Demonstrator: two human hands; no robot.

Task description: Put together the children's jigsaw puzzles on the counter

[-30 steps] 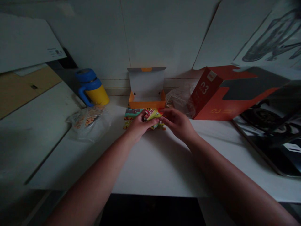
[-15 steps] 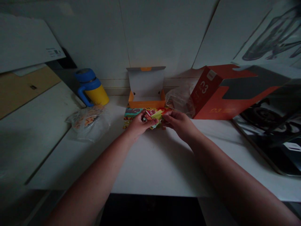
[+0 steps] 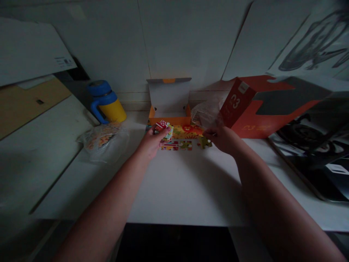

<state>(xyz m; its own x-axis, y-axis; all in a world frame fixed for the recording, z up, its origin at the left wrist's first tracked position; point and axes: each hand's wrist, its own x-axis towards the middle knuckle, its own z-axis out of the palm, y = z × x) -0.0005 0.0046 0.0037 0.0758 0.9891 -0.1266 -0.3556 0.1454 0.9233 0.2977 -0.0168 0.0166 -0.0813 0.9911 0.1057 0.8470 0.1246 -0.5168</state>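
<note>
Both forearms (image 3: pixel 109 198) stretch forward, the left hand (image 3: pixel 150 144) curled, the right hand (image 3: pixel 221 139) pinching at its fingertips (image 3: pixel 207 133).

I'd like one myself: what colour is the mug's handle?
The mug's handle is blue, best seen in the head view.

Single head-worn view, faces forward and down over white tabletop (image 3: pixel 174 196).

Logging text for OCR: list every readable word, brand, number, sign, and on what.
"3", large: red box, end panel; character before it unclear.
"3", gold: same box, long side; character before it unclear.
Too small or blurred: other gold print, white label on box, print on white carton, white sticker at right.
</note>
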